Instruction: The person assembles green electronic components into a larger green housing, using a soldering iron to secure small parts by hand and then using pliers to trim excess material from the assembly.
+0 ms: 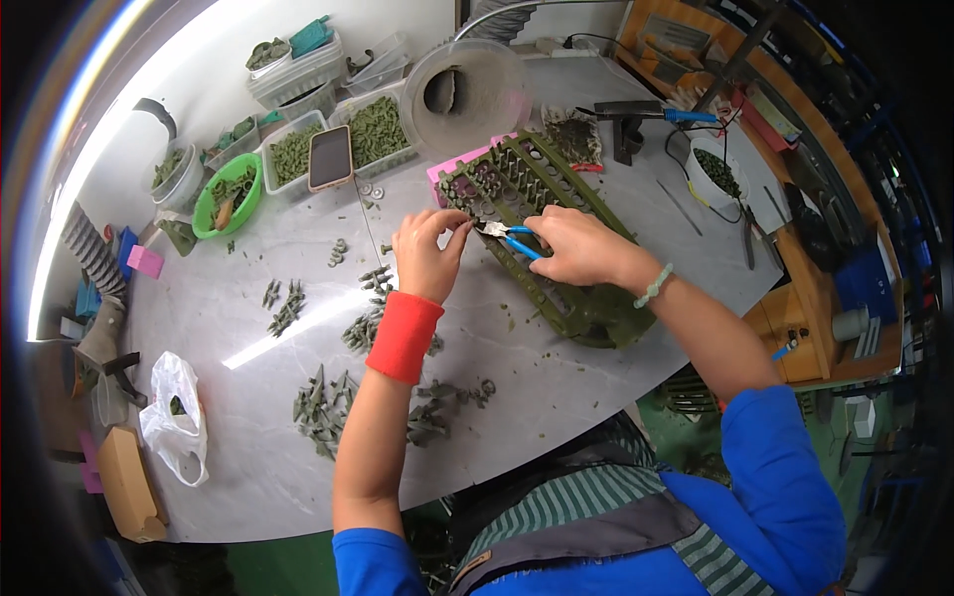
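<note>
My right hand (581, 246) is closed round the blue handles of a pair of cutting pliers (519, 238). Their metal jaws point left, at the left edge of a long dark green frame (596, 316) that carries rows of small upright parts. The fingertips of my left hand (429, 246) pinch together right beside the jaws; what is between them is too small to make out. Under the frame's far left end shows a pink block (439, 175). Small green pieces lie in heaps (323, 412) by my left forearm, and another little cluster (288, 310) sits farther left.
Tubs of green pieces (376, 134) stand at the back, a phone (330, 157) leaning by them. A green basket (232, 204) is on the left, with a white plastic bag (177, 417) nearer. A blue-handled soldering-type tool (686, 116) and white bucket (714, 174) are at the right.
</note>
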A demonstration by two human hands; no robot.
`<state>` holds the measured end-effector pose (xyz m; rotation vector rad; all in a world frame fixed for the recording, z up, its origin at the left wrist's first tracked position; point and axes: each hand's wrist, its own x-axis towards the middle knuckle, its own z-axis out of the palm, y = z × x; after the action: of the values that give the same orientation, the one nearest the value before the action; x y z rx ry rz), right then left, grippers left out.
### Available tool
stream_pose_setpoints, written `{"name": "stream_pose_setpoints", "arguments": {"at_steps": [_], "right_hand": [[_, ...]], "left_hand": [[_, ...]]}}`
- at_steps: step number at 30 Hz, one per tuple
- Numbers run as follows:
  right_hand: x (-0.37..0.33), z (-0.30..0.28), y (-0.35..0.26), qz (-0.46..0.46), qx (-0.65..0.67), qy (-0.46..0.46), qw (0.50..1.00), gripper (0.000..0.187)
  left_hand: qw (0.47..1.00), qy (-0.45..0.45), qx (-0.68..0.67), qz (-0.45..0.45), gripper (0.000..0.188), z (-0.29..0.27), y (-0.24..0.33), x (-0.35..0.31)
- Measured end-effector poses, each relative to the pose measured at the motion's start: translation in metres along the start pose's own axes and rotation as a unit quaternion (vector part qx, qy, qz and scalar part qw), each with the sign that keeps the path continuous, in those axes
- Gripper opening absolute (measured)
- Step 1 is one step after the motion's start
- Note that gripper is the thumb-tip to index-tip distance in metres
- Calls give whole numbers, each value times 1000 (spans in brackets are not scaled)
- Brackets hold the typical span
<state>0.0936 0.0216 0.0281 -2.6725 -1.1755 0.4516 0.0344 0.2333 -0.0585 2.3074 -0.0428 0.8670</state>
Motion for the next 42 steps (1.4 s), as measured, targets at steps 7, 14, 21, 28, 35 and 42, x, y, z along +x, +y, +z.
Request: {"name": "stream_pose_setpoints", "arguments": {"at_steps": [7,14,21,28,35,42], "right_hand": [[-28,4,-16,55,34,63,996,56],[-19,17,-13,68,17,127,989,59],[-10,14,-24,84,32,89,992,59],[1,7,-34,84,1,67,994,49],[15,-1,-20,84,-39,-60,994,42],[0,7,-25,64,41,35,997,47]], "left_hand": [[985,29,-77,-154,9,-34,-40,-11],[933,17,261,-246,24,-76,-83,-23],[987,25,-132,-91,18,-28,-19,4],[999,27,-28,-2,14,-4,-4,12],[998,37,42,36,8,0,-2,12],[999,46,-13,25,8,-9,-13,10]]}}
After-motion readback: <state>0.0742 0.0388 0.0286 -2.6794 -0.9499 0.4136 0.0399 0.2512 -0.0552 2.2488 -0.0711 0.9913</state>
